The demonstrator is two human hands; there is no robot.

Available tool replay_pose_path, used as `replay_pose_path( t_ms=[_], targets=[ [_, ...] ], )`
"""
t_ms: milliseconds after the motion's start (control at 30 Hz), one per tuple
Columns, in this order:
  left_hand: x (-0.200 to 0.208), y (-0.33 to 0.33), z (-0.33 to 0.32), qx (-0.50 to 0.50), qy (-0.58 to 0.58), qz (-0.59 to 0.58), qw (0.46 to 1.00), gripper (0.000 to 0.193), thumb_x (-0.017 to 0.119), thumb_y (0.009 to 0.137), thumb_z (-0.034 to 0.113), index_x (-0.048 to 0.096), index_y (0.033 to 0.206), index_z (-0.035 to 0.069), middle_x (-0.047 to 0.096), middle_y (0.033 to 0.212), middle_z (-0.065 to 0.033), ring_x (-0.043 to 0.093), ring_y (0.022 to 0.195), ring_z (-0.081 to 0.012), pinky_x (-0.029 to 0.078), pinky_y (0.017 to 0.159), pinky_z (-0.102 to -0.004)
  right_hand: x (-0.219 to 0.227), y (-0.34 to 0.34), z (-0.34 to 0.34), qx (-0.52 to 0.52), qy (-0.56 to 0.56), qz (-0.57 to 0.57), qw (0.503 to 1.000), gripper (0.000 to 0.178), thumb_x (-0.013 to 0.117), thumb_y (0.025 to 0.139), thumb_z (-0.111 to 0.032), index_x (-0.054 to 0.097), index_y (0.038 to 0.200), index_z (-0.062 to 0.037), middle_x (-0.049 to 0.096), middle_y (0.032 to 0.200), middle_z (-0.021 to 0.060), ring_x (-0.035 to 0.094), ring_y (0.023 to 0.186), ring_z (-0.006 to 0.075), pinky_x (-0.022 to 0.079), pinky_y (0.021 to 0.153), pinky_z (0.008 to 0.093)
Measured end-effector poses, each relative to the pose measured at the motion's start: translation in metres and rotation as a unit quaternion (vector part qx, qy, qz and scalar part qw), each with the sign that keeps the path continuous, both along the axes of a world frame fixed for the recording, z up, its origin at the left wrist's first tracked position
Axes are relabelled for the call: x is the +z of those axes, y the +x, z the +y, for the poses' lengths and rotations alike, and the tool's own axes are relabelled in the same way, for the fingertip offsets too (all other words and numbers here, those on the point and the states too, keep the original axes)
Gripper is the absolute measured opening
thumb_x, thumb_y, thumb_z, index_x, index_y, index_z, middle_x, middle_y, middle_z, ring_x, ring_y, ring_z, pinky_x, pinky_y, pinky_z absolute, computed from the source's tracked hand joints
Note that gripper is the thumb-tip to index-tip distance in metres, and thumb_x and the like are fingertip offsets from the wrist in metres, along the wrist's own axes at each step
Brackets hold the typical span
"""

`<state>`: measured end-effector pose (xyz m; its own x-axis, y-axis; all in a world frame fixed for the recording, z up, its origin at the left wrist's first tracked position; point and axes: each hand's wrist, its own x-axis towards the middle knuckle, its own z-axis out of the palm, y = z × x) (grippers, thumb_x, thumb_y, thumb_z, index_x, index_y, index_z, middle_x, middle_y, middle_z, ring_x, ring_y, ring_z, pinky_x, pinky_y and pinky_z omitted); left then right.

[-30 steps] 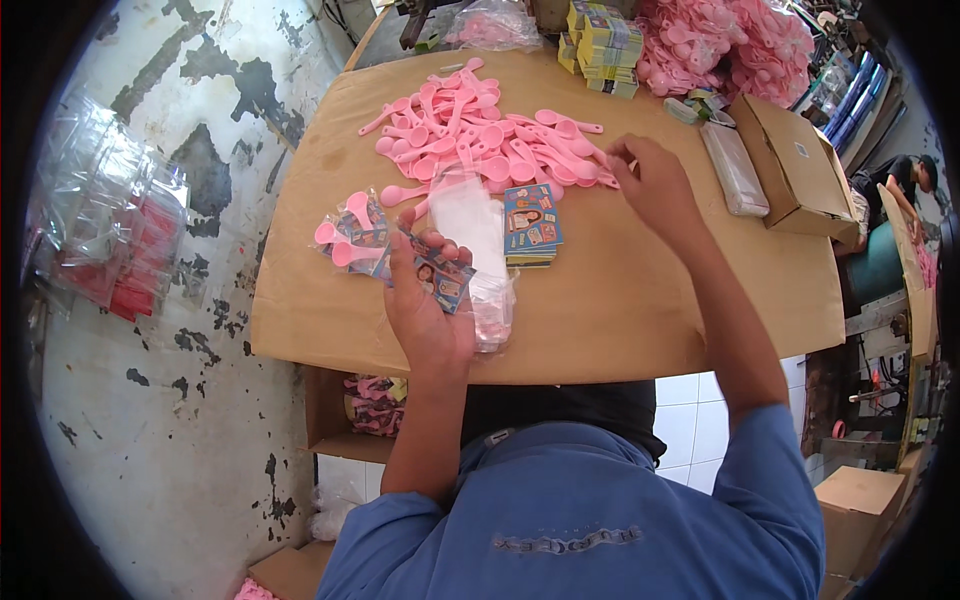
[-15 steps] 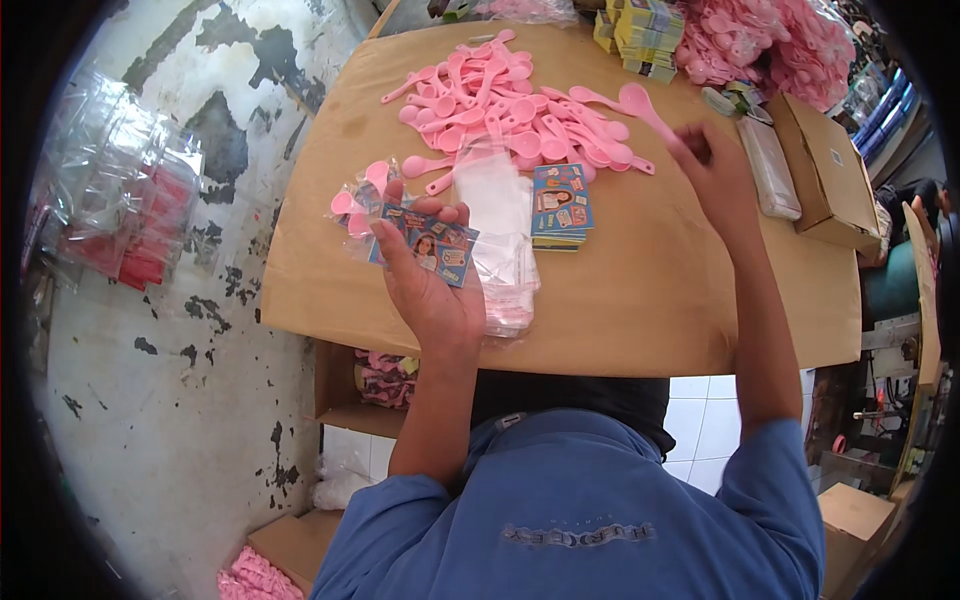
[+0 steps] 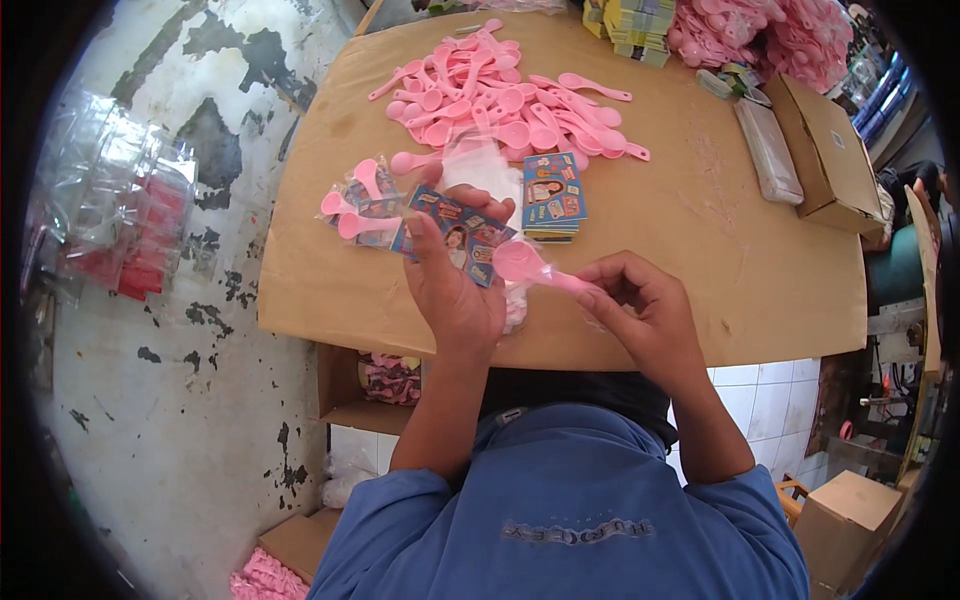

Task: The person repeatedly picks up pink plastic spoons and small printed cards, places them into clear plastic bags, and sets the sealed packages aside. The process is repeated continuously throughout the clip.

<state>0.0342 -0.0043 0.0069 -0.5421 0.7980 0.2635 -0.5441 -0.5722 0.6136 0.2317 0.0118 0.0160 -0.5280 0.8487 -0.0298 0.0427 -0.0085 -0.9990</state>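
Note:
My left hand (image 3: 455, 300) is closed on a blue printed card (image 3: 458, 240), gripped between thumb and fingers, palm up. Between the fingers of my right hand (image 3: 645, 310) is the handle of a pink plastic spoon (image 3: 520, 262); its bowl reaches the card's right edge. Clear film glints around that spoon, but whether it is inside a bag I cannot tell. Left of the card lie several pink spoons with cards in clear bags (image 3: 367, 180). Flat clear plastic bags (image 3: 478, 165) lie partly under my left hand. Beside them sits a stack of blue cards (image 3: 553, 190).
Loose pink spoons (image 3: 470, 95) are heaped at the table's far side. Yellow card bundles (image 3: 635, 25), bagged pink spoons (image 3: 755, 40) and a cardboard box (image 3: 825, 160) stand at the back right. A peeling wall (image 3: 190, 350) borders the brown table (image 3: 330, 290) on the left.
My right hand has come from the spoon heap toward me, bringing one pink spoon to the card. My left hand, with the card, has shifted slightly right.

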Motion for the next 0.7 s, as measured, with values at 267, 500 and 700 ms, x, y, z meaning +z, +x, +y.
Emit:
replay_pose_path(
  t_ms=[267, 500, 700],
  targets=[
    [-0.001, -0.008, -0.004, 0.026, 0.016, -0.018, 0.999, 0.060, 0.059, 0.103, 0.047, 0.045, 0.145, 0.006, 0.065, 0.111, -0.0068, 0.065, 0.101, -0.0190, 0.050, 0.107, -0.0436, -0.002, 0.014, -0.006, -0.033, -0.004, 0.043, 0.998, 0.014, 0.070, 0.097, -0.008, 0.069, 0.107, 0.0026, 0.070, 0.093, 0.0063, 0.065, 0.079, 0.0085, 0.052, 0.071, 0.0250],
    [0.010, -0.006, -0.001, 0.004, 0.039, -0.016, 0.999, 0.059, 0.058, 0.103, 0.046, 0.045, 0.145, 0.007, 0.065, 0.114, -0.0074, 0.065, 0.103, -0.0187, 0.049, 0.110, -0.0459, -0.005, 0.012, -0.007, -0.098, 0.190, 0.003, 0.977, 0.014, 0.072, 0.096, -0.007, 0.069, 0.107, 0.0017, 0.069, 0.090, 0.0047, 0.065, 0.079, 0.0085, 0.051, 0.071, 0.0245],
    [0.014, 0.003, 0.001, -0.015, 0.053, -0.001, 0.998, 0.060, 0.058, 0.104, 0.046, 0.043, 0.146, 0.007, 0.065, 0.113, -0.0078, 0.065, 0.103, -0.0190, 0.049, 0.110, -0.0473, -0.001, 0.008, -0.007, -0.103, 0.058, 0.067, 0.991, 0.015, 0.072, 0.097, -0.009, 0.069, 0.108, 0.0022, 0.069, 0.090, 0.0040, 0.064, 0.079, 0.0075, 0.051, 0.071, 0.0240]
  ],
)
